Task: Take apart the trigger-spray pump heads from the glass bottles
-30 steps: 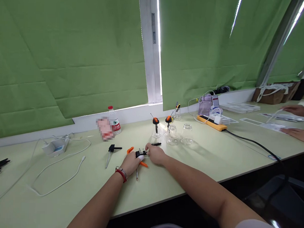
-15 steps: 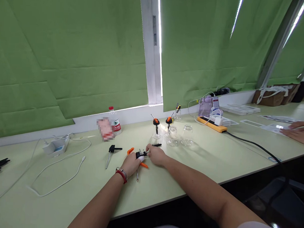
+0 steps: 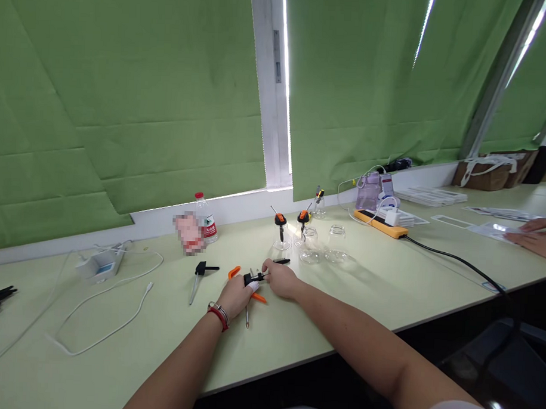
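My left hand (image 3: 235, 296) is wrapped round a short black tool with a silver metal end (image 3: 254, 278), which lies crosswise low over the table. From the other side my right hand (image 3: 279, 279) pinches the thin metal piece at that end. An orange handle (image 3: 259, 298) shows on both sides of my left fingers, partly hidden by them. Below it a metal shaft (image 3: 247, 317) points toward the table's front edge. A black T-shaped handle with a metal shaft (image 3: 201, 267) lies to the left. Just beyond my right hand is a small black strip (image 3: 281, 261), perhaps a bit holder.
Two glass jars with orange-and-black tools (image 3: 280, 219) stand behind my hands, beside clear glass jars (image 3: 336, 245). Left are a water bottle (image 3: 211, 226) and a white cable (image 3: 135, 313). A yellow power strip (image 3: 380, 224) and another person's hands (image 3: 538, 237) are on the right.
Almost nothing differs. Both hands stay in the same place on the black tool, and the view has shifted very slightly.
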A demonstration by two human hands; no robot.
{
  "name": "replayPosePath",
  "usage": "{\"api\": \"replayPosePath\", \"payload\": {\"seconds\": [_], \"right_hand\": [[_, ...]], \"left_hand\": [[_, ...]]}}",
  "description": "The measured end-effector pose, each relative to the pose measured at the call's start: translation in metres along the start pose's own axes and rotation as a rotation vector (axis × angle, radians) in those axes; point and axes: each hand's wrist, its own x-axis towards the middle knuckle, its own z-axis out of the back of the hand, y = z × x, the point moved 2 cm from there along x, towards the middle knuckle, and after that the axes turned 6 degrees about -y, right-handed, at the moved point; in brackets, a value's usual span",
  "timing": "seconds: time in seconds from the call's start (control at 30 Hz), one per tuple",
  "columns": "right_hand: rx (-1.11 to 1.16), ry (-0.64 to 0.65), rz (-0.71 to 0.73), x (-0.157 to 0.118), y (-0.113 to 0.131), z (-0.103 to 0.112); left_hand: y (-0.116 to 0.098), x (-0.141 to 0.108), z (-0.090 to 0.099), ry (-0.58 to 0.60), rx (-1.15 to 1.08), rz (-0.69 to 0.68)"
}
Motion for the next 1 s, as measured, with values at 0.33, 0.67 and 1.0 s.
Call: {"api": "replayPosePath", "payload": {"seconds": [0.33, 0.67, 1.0], "right_hand": [[-0.071, -0.013, 0.043, -0.004, 0.009, 0.0], [-0.03, -0.037, 0.051, -0.002, 0.004, -0.001], [-0.011, -0.039, 0.031, 0.001, -0.002, -0.004]], "left_hand": [[-0.003, -0.001, 0.001, 0.005, 0.009, -0.021], [-0.002, 0.0, 0.0, 0.013, 0.013, -0.03], [0.0, 0.002, -0.001, -0.004, 0.027, -0.02]]}}
